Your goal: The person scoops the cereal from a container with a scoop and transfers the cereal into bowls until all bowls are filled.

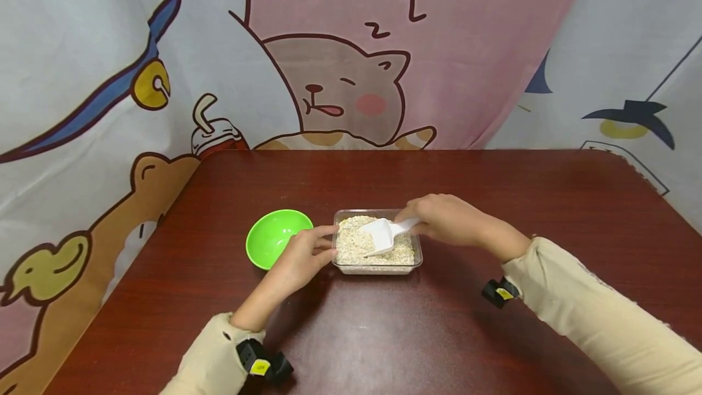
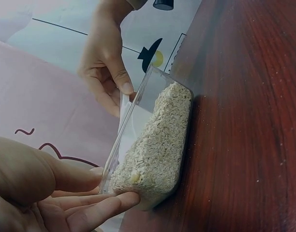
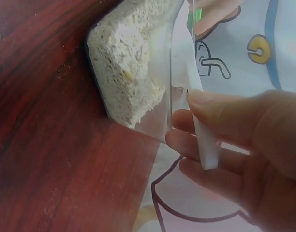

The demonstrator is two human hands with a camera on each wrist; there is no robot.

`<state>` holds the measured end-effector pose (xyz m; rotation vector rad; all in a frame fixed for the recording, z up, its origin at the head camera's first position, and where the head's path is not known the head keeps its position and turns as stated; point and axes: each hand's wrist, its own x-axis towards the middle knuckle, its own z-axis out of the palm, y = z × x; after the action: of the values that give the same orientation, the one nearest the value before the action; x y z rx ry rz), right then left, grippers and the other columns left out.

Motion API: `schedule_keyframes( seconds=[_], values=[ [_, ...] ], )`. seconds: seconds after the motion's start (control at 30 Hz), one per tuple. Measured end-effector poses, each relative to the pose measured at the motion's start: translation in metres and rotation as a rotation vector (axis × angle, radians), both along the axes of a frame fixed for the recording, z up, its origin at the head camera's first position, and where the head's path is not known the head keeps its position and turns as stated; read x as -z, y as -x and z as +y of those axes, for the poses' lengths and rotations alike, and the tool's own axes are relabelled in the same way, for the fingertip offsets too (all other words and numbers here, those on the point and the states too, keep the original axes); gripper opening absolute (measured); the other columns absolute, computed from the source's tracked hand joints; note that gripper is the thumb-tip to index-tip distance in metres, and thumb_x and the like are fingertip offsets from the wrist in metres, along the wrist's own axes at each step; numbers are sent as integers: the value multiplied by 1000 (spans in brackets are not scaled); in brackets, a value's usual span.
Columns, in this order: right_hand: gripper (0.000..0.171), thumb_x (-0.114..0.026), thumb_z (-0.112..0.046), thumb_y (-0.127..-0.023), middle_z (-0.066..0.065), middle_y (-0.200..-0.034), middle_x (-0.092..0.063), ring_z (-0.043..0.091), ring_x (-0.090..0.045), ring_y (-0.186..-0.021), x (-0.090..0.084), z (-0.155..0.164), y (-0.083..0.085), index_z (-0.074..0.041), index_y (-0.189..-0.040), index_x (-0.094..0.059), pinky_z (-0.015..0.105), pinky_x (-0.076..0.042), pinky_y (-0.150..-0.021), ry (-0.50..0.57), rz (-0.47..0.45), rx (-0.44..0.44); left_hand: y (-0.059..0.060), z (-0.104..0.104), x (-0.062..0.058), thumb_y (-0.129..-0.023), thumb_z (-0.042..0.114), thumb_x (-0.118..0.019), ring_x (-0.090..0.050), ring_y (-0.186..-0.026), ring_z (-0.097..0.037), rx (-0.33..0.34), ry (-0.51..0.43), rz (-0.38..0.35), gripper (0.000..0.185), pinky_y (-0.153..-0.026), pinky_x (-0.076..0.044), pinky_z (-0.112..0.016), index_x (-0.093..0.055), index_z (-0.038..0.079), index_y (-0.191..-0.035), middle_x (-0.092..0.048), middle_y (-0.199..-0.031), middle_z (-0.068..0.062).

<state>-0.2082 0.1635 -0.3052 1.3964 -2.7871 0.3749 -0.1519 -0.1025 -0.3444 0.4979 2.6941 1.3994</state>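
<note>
A clear plastic container stands on the table, filled with pale oat flakes. My right hand grips the handle of a white scoop, pinched between thumb and fingers in the right wrist view. The scoop's bowl lies tilted in the oats, its handle passing over the container's right rim. At the opposite end, my left hand rests its fairly straight fingers against the container's left wall, with the thumb at the rim. A light green bowl sits just left of the container, partly behind the left hand.
The dark reddish wooden table extends around the container and bowl. Behind it hangs a cartoon-printed curtain. Black straps with yellow labels are on both wrists, over beige sleeves.
</note>
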Motion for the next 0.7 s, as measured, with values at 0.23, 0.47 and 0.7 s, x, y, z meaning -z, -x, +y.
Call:
schedule_keyframes(
  seconds=[0.23,0.47,0.7],
  values=[
    [27,-70,-7,-78,-7,-96,-65,12,-62,-87,7,0,-2,-17,-103,-70,37,-50,-67,25,25,7,1,0,1,-83,-5,-61,-65,-88,-27,1,6,4,38,-75,-51,-35,-54,-8,-121,-64,-103,-21],
    [29,-70,-7,-79,-5,-99,-65,12,-61,-87,17,8,-4,-15,-106,-68,36,-49,-68,82,19,15,1,-1,0,-83,-6,-61,-65,-88,-28,23,6,6,39,-75,-51,-35,-53,-10,-120,-65,-97,-22],
    [29,-71,-7,-79,-4,-97,-65,9,-59,-82,21,13,-5,-12,-107,-68,33,-47,-68,161,13,18,2,-1,-3,-83,-6,-61,-64,-89,-29,30,28,-8,40,-76,-51,-35,-52,-10,-121,-65,-97,-22]
  ],
)
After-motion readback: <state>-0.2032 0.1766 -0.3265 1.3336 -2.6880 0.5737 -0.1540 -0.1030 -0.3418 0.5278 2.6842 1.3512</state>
